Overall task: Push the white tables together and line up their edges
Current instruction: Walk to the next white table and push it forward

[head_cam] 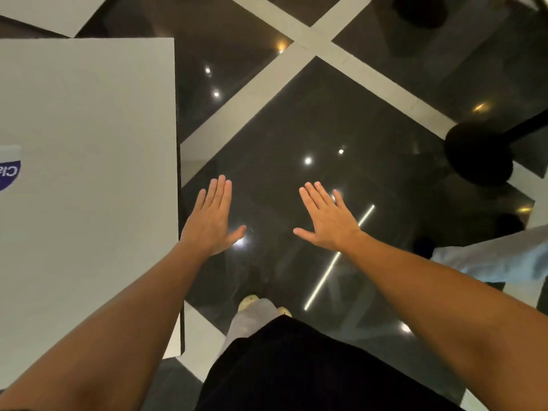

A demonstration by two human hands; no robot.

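Dark glossy floor (296,120), crossed by pale bands, is being seen beneath both grips. White table (89,173) is lying just left of the left grip (212,221), its edge beside the wrist; contact cannot be told. A second white table (44,10) is showing far ahead-left. Left grip and right grip (326,221) are being held flat, fingers spread, grasping nothing.

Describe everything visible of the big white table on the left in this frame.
The white table fills the left side, cut off by the picture's left edge. Its top is flat, matte and rectangular, with a dark edge band along its right side. A purple and white sticker with partial lettering sits at the left border. The left hand hovers open just past its right edge; contact cannot be confirmed. Its legs are hidden.
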